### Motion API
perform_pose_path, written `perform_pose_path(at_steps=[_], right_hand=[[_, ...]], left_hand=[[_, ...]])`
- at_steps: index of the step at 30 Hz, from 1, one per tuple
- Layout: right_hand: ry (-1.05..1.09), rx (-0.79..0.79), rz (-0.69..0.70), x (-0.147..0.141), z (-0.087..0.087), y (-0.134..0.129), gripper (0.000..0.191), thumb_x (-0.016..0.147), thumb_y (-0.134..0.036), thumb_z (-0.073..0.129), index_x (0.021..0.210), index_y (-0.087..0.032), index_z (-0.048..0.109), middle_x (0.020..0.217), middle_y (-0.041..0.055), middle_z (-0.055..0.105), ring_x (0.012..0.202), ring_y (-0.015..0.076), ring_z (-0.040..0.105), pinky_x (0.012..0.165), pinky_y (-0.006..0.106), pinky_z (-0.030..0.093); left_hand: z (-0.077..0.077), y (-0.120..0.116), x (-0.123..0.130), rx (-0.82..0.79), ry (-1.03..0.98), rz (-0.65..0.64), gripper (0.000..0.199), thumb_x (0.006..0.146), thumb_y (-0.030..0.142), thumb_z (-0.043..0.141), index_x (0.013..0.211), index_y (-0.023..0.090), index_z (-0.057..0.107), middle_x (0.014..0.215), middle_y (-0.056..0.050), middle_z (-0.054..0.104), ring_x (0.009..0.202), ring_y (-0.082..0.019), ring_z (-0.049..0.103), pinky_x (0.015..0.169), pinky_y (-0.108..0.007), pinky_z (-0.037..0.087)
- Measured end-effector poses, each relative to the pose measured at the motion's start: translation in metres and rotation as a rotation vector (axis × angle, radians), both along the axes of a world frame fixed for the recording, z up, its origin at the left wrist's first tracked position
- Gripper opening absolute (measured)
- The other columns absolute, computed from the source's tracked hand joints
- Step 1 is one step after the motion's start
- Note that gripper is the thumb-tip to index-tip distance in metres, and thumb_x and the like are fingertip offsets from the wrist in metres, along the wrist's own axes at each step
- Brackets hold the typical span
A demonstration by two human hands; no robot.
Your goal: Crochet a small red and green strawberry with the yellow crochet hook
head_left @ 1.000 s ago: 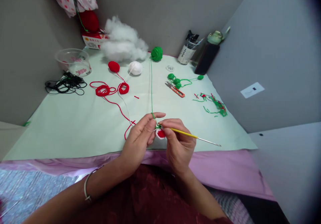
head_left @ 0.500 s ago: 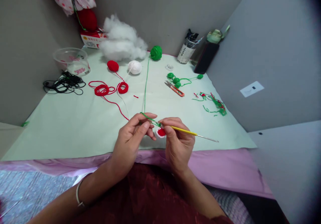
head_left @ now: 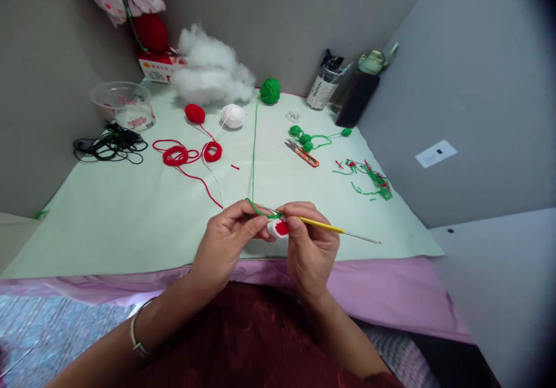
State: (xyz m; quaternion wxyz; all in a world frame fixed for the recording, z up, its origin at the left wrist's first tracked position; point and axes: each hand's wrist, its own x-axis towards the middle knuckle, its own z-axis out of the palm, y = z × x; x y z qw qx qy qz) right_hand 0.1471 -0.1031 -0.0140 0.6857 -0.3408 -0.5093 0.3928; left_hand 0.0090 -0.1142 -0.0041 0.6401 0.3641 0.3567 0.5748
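On my feed, stuffing (head_left: 212, 69), a red ball (head_left: 195, 113) and a white ball (head_left: 233, 116) sit toward the counter's (head_left: 130, 220) far left; snips (head_left: 303, 154) and scraps (head_left: 373, 182) lie to the right. A strand (head_left: 254, 156) runs from the green ball (head_left: 270, 91) to my left fingers (head_left: 259, 222), pinched on the piece (head_left: 278, 229), held just above the near edge with its red face angled right. My right fingers (head_left: 297, 226), clamped around the hook (head_left: 321, 224), hide part of it; its long axis slopes gently down rightward, bare metal end outward. Lettering on the tub (head_left: 139, 116), box (head_left: 158, 66) and cup (head_left: 322, 91) is too small to read.
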Motion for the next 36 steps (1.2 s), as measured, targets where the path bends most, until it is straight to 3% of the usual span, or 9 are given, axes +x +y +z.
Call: perform_pose_path(at_steps=[5, 10, 17, 25, 29, 36], right_hand=[[-0.013, -0.011, -0.02, -0.001, 0.0, 0.0, 0.016, 0.093, -0.019, 0.074, 0.097, -0.032, 0.082, 0.091, 0.0002, 0.077, 0.088, 0.0168, 0.071, 0.078, 0.033, 0.058], [-0.006, 0.004, -0.024, -0.002, 0.0, 0.0, 0.018, 0.093, -0.017, 0.074, 0.097, -0.032, 0.082, 0.091, -0.0004, 0.077, 0.088, 0.0163, 0.071, 0.077, 0.032, 0.058], [-0.015, 0.018, -0.023, -0.002, -0.001, 0.0, 0.019, 0.094, -0.016, 0.073, 0.098, -0.033, 0.082, 0.092, -0.001, 0.078, 0.09, 0.0158, 0.071, 0.076, 0.031, 0.056], [-0.05, 0.013, -0.058, -0.002, 0.0, 0.0, 0.014, 0.093, -0.019, 0.074, 0.096, -0.031, 0.081, 0.09, 0.0008, 0.078, 0.088, 0.0181, 0.071, 0.078, 0.035, 0.058], [-0.044, 0.021, -0.051, -0.002, 0.0, 0.0, 0.015, 0.093, -0.019, 0.074, 0.096, -0.032, 0.082, 0.091, 0.0002, 0.078, 0.088, 0.0176, 0.071, 0.078, 0.035, 0.058], [-0.04, 0.026, -0.025, -0.003, -0.002, -0.001, 0.016, 0.094, -0.021, 0.074, 0.099, -0.034, 0.082, 0.092, 0.0004, 0.078, 0.088, 0.0181, 0.072, 0.077, 0.035, 0.059]], left_hand=[[0.006, -0.002, 0.002, -0.047, -0.03, 0.002, 0.007, 0.094, 0.03, 0.077, 0.094, 0.026, 0.083, 0.087, 0.002, 0.075, 0.072, -0.008, 0.067, 0.077, -0.02, 0.059], [0.014, -0.001, 0.003, -0.118, -0.121, -0.018, 0.011, 0.091, 0.032, 0.08, 0.094, 0.022, 0.083, 0.081, 0.0, 0.073, 0.068, -0.01, 0.066, 0.073, -0.022, 0.06], [0.016, -0.002, 0.003, -0.176, -0.143, 0.053, 0.01, 0.084, 0.021, 0.084, 0.093, 0.02, 0.082, 0.077, 0.003, 0.067, 0.062, -0.006, 0.062, 0.063, -0.016, 0.056], [0.013, -0.006, 0.001, -0.178, -0.164, 0.006, 0.01, 0.087, 0.028, 0.084, 0.093, 0.02, 0.082, 0.088, 0.0, 0.073, 0.077, -0.011, 0.071, 0.08, -0.022, 0.06], [0.012, -0.007, 0.001, -0.108, -0.127, -0.015, 0.016, 0.081, 0.026, 0.089, 0.096, 0.022, 0.082, 0.093, -0.001, 0.074, 0.086, -0.014, 0.07, 0.083, -0.024, 0.059], [0.012, -0.005, 0.003, -0.142, -0.105, 0.019, 0.007, 0.086, 0.024, 0.082, 0.093, 0.02, 0.081, 0.08, 0.0, 0.07, 0.074, -0.012, 0.067, 0.076, -0.024, 0.058]])
